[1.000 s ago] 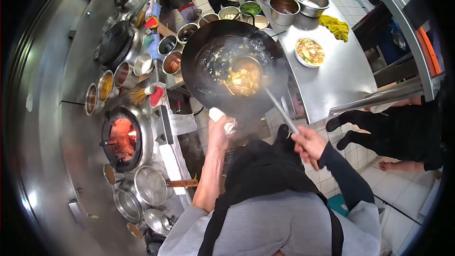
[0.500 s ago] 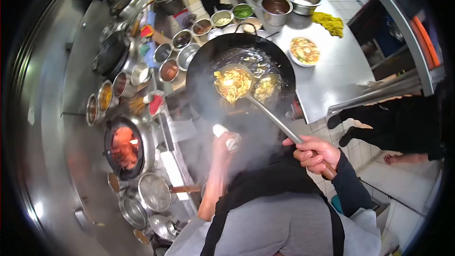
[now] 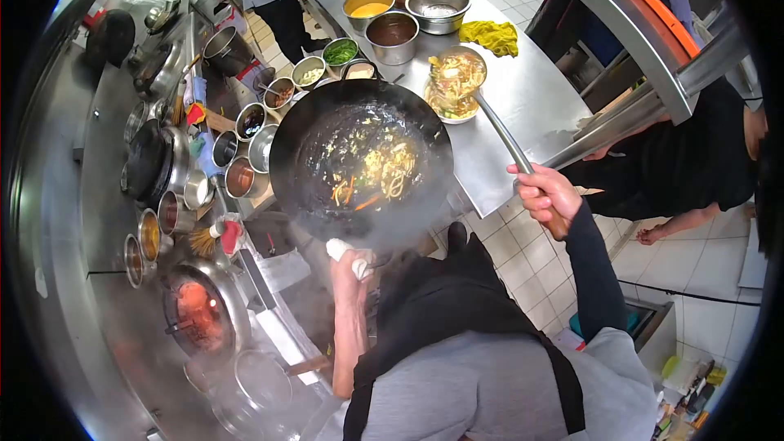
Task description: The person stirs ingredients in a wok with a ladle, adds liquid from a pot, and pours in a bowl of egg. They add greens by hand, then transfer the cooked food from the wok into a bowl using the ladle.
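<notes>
My left hand (image 3: pixel 349 276) is closed around a white cloth (image 3: pixel 339 251) at the near side of a black wok (image 3: pixel 314 196), where the handle is hidden. Some noodles (image 3: pixel 396 167) with orange strips lie in the wok's oily bottom. In my right hand (image 3: pixel 553 196) is a long metal ladle (image 3: pixel 504 132), gripped by its wooden end. Its head, full of noodles and egg (image 3: pixel 457 73), hangs over a white bowl (image 3: pixel 459 119). Food fills that bowl too, though the ladle covers part of it. Steam drifts below the wok.
On the left glows a lit burner (image 3: pixel 198 314), beside a strainer (image 3: pixel 263 380). Several metal pots of sauces and ingredients (image 3: pixel 251 120) line the wok's far left. The steel table (image 3: pixel 523 106) carries larger pots and a yellow cloth (image 3: pixel 490 37). Other people stand at the back and right.
The noodle-filled ladle has moved from above the wok to above the white bowl. Both hands keep their holds. The view has shifted, and the wok now appears further left.
</notes>
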Tool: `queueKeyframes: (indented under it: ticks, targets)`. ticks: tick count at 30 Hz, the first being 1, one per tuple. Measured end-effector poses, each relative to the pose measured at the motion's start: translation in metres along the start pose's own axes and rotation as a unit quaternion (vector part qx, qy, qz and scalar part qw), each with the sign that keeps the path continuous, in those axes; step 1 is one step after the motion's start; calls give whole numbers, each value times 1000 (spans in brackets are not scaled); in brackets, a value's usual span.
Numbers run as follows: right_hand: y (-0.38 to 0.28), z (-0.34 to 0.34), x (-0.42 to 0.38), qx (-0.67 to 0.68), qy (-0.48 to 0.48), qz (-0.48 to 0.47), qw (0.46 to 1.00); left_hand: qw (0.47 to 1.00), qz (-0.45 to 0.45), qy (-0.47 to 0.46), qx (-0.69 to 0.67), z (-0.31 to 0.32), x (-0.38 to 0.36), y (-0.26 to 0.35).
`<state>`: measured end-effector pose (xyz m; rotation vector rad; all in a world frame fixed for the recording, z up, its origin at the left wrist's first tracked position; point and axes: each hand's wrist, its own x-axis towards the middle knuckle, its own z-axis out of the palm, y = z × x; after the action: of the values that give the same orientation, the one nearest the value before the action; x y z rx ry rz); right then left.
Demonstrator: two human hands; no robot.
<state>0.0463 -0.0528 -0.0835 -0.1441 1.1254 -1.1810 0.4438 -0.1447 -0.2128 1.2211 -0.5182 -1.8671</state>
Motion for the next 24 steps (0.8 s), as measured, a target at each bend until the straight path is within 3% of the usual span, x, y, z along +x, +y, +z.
queueKeyframes:
  ticks: [5,7,9,12,13,15,17,19,22,24]
  targets:
    - [36,-39,65,-236,121,-68,962,1000,-15,10,-8,-6,-4,-7]
    - [59,-57,80,-432,187,-171,866,1000,-22,7,-8,-6,-7,-7]
    - [85,-67,84,-562,250,-346,709,1000,-19,10,1,-7,-9,-8]
    - [85,-47,67,-544,280,-268,744,1000,-10,7,-4,-8,-7,-9]
    - [91,-49,68,-544,287,-288,734,1000,-6,4,-9,-8,-6,-9]
    - [109,-64,79,-460,244,-356,776,1000,-9,7,-1,-1,-8,-4]
    - [105,-42,64,-317,193,-332,867,1000,-13,7,-7,2,-5,-2]
    - [101,-10,35,-103,122,-197,967,999,-17,12,-26,-2,0,-2]
    - [144,-22,29,-55,37,-147,987,997,-38,-39,-53,-9,7,2]
    - [177,-26,34,-122,13,-78,989,992,-61,-61,-93,-14,14,3]
